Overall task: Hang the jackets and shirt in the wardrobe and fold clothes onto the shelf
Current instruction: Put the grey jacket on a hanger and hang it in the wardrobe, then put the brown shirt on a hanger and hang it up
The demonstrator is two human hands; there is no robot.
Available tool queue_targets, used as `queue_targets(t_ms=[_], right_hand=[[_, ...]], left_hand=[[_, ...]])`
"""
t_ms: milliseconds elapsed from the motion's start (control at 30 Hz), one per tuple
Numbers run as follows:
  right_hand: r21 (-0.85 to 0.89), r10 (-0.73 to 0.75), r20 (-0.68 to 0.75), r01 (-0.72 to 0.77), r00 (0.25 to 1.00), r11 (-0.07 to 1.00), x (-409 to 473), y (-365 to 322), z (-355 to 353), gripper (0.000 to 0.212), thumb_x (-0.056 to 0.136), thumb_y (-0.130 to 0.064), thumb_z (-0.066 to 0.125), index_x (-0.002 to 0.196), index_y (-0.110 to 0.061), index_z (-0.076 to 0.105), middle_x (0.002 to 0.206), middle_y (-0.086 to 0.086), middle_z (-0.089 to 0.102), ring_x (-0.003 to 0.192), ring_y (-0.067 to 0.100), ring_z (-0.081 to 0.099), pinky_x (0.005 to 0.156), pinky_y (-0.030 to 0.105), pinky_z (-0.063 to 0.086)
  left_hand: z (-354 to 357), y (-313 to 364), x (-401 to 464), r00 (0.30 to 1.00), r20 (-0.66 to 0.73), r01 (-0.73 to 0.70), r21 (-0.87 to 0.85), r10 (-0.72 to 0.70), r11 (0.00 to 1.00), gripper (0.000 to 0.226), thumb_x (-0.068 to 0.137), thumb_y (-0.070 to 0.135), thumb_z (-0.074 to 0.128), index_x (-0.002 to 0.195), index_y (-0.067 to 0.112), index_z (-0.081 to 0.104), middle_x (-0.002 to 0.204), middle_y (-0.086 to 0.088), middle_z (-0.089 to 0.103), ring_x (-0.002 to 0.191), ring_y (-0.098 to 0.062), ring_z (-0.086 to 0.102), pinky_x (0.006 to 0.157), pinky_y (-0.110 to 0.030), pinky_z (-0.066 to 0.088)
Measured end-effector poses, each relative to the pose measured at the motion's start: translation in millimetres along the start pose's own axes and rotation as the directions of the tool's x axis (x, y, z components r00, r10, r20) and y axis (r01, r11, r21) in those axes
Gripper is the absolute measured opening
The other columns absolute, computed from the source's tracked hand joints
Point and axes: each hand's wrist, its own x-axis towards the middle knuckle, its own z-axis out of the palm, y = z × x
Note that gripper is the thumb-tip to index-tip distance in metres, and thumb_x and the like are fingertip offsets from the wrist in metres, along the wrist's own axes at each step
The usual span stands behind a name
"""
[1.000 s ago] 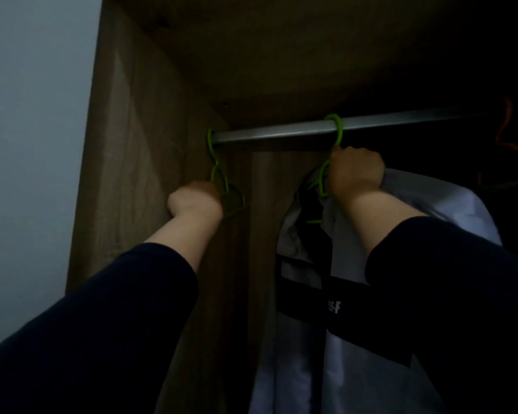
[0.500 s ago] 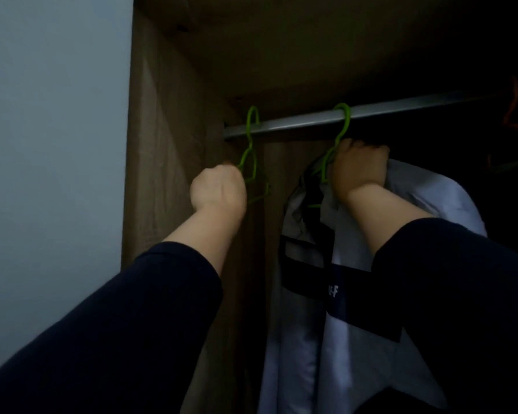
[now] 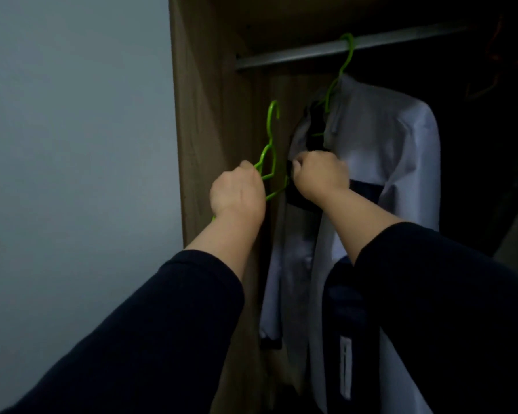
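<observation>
— What can you actually make out in the wardrobe [image 3: 198,121]?

— A pale jacket [image 3: 380,162] with a dark band across the chest, hanging from a green hanger [image 3: 340,70] hooked over the metal rail [image 3: 296,55]. Its lower part is covered by the dark sleeve [image 3: 431,309] of the right arm, and the hem runs out of view.

— And the hands?

— The left hand [image 3: 237,194] is curled tight around a second green hanger [image 3: 269,150], which is empty and held below the rail, its hook free in the air. The hanger's lower bar is hidden behind the hand. The right hand [image 3: 320,174] is closed, pinching the jacket's front edge at the dark band.

— Anything further right?

— Too dark. There's a faint orange shape [image 3: 491,55] near the rail, possibly another hanger; I can't tell. The wardrobe's depth and any shelf are lost in shadow.
</observation>
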Motion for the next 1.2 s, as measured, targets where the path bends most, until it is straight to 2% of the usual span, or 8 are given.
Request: queue_targets(t_ms=[133,333,533,700,800,900,1100,1200], right_hand=[[0.607,0.221,0.231,-0.318,0.947,0.728,-23,-25,10,0.039,0.093,-0.042,0.049,0.125,-0.021,0.06,0.12,0.009,0.066,0.109,0.03,0.062,0.084,0.035,0.048],[0.507,0.247,0.539,-0.545,0.805,0.668,-94,-20,31,0.035,0.088,-0.042,0.06,0.097,-0.008,0.063,0.078,0.011,0.065,0.078,0.031,0.07,0.076,0.041,0.057],[0.515,0.172,0.695,-0.65,0.698,0.559,-163,-3,36,0.024,0.092,-0.016,0.06,0.108,0.002,0.057,0.108,0.023,0.063,0.087,0.04,0.068,0.076,0.051,0.058],[0.479,0.083,0.732,-0.597,0.676,0.643,-218,18,13,0.027,0.097,-0.005,0.043,0.122,-0.001,0.054,0.114,0.019,0.059,0.065,0.027,0.056,0.053,0.037,0.052],[0.496,0.027,0.731,-0.559,0.681,0.665,-251,31,-10,0.034,0.096,-0.011,0.034,0.125,-0.009,0.052,0.116,0.016,0.06,0.089,0.032,0.065,0.071,0.039,0.056],[0.549,-0.116,0.729,-0.475,0.675,0.688,-278,42,-35,0.024,0.094,-0.016,0.035,0.097,-0.016,0.059,0.091,0.009,0.061,0.077,0.025,0.062,0.063,0.029,0.047],[0.793,-0.485,0.583,-0.325,0.652,0.516,-328,31,-99,0.028,0.098,-0.018,0.048,0.07,-0.02,0.048,0.062,0.002,0.048,0.052,0.01,0.039,0.042,0.016,0.033],[0.835,-0.597,0.548,-0.347,0.585,0.427,-356,1,-123,0.026,0.098,-0.018,0.048,0.072,-0.019,0.049,0.061,0.004,0.047,0.05,0.012,0.037,0.037,0.014,0.03]], left_hand=[[2,4,-65,0.996,0.089,0.015,0.01,-0.015,1.0,0.021,0.097,0.005,0.038,0.113,0.006,0.05,0.112,-0.012,0.066,0.102,-0.033,0.065,0.064,-0.036,0.044],[11,18,-175,0.96,0.269,0.054,0.09,-0.077,0.994,0.019,0.098,0.005,0.037,0.116,0.007,0.045,0.113,-0.01,0.064,0.1,-0.029,0.066,0.071,-0.036,0.051],[8,58,-259,0.86,0.389,0.322,0.091,-0.332,0.942,0.019,0.099,0.01,0.038,0.118,0.007,0.042,0.113,-0.011,0.063,0.101,-0.029,0.064,0.072,-0.036,0.049],[-13,97,-321,0.816,0.425,0.407,0.058,-0.391,0.912,0.022,0.1,0.019,0.036,0.115,0.01,0.05,0.111,-0.011,0.064,0.098,-0.029,0.064,0.066,-0.033,0.041],[-34,107,-346,0.798,0.357,0.512,0.022,-0.485,0.859,0.035,0.102,0.029,0.028,0.109,0.01,0.057,0.111,-0.012,0.065,0.1,-0.032,0.063,0.074,-0.035,0.046],[-56,96,-366,0.807,0.276,0.545,-0.007,-0.522,0.839,0.036,0.101,0.027,0.027,0.125,0.01,0.05,0.127,-0.012,0.053,0.115,-0.032,0.053,0.091,-0.042,0.044],[-111,57,-404,0.858,0.212,0.462,0.084,-0.468,0.883,0.043,0.103,0.031,0.025,0.145,0.024,0.033,0.152,0.004,0.03,0.141,-0.019,0.026,0.113,-0.049,0.024],[-146,37,-430,0.815,0.212,0.511,0.178,-0.539,0.841,0.035,0.104,0.03,0.024,0.127,0.023,0.048,0.134,0.0,0.049,0.128,-0.023,0.04,0.108,-0.047,0.025]])
